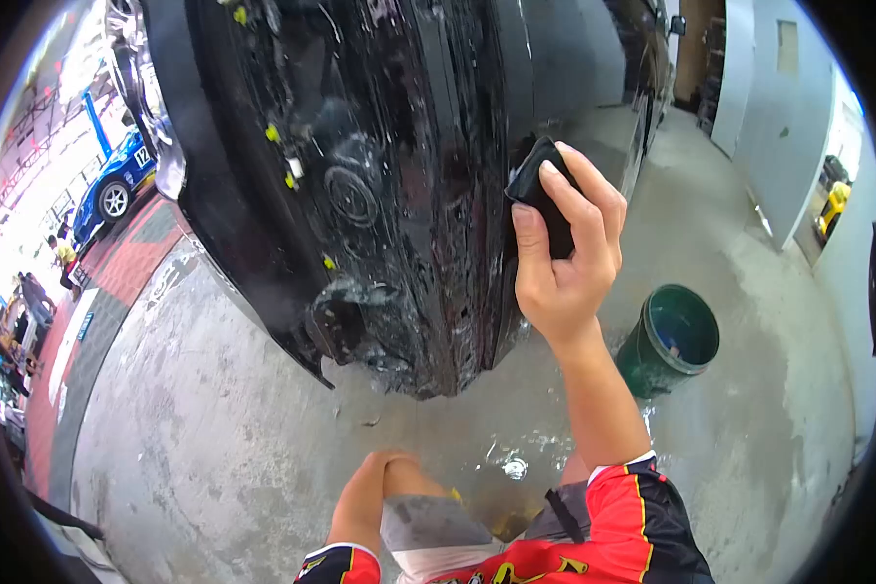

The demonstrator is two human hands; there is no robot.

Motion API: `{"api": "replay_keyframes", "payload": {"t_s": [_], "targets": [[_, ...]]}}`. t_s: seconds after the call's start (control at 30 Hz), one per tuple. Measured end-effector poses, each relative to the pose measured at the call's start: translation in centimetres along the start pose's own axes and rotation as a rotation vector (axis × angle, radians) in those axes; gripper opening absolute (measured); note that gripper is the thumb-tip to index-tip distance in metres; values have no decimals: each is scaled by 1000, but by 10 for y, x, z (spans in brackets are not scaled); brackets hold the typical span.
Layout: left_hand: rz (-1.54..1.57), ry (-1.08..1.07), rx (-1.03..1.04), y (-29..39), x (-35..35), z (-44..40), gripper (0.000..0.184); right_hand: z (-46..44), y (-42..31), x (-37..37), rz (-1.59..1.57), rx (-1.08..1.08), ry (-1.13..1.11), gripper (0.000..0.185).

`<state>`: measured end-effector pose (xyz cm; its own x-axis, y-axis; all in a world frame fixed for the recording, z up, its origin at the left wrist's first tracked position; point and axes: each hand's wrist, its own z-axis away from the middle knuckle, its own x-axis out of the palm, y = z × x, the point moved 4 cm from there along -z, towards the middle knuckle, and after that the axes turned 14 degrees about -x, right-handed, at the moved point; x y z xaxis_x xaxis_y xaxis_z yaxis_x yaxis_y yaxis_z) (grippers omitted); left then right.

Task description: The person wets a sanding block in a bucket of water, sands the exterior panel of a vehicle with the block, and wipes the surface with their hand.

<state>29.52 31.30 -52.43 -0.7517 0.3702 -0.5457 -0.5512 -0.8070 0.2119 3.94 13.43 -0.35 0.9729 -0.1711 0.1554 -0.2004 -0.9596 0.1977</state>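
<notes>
My right hand [576, 248] pinches a folded black sheet, which looks like sandpaper [545, 177], between thumb and fingers. It presses the sheet against the side of a black car body [462, 117]. Wet streaks and pale smears cover the exposed black metal, and small yellow clips [273, 133] dot it. A round stamped shape [350, 195] sits in the middle of this metal. My left arm reaches down beside my leg at the bottom of the view, and the left hand itself is hidden behind the knee.
A dark green bucket [649, 350] with liquid inside stands on the wet concrete floor [224, 419], right of my forearm. Grey wall panels [784, 127] line the right side. At far left are a blue car [117, 185] on red and grey paving and several people.
</notes>
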Motion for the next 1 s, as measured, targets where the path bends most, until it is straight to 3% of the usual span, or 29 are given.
{"api": "replay_keyframes", "payload": {"t_s": [0.17, 0.3, 0.37, 0.5, 0.57, 0.63, 0.7, 0.83, 1.0], "targets": [[1, 125, -58, -12, -7, 5, 44, 70, -16, -15, 3, 41, -44, 39], [25, 240, -136, -21, -12, 10, 46, -38, 1, 5, 9, -72, -18, 39], [44, 288, -175, -26, -12, 11, 46, -48, 5, 8, 17, -77, -17, 39], [81, 345, -188, -23, -5, 8, 47, 56, -15, -10, 14, 29, -52, 39], [361, 510, -350, -35, -16, 6, 60, 9, -10, -5, 8, -43, -31, 38], [411, 498, -324, -36, -18, 0, 60, -49, 0, 8, 1, -67, -8, 36], [465, 475, -304, -36, -16, 3, 61, -53, 3, 14, -3, -68, 24, 37], [367, 504, -251, 7, -6, 34, 58, 64, -22, -9, 26, 40, -66, 40], [172, 527, -168, 38, -8, 59, 53, -43, 13, 11, 3, -28, 35, 35]]}}
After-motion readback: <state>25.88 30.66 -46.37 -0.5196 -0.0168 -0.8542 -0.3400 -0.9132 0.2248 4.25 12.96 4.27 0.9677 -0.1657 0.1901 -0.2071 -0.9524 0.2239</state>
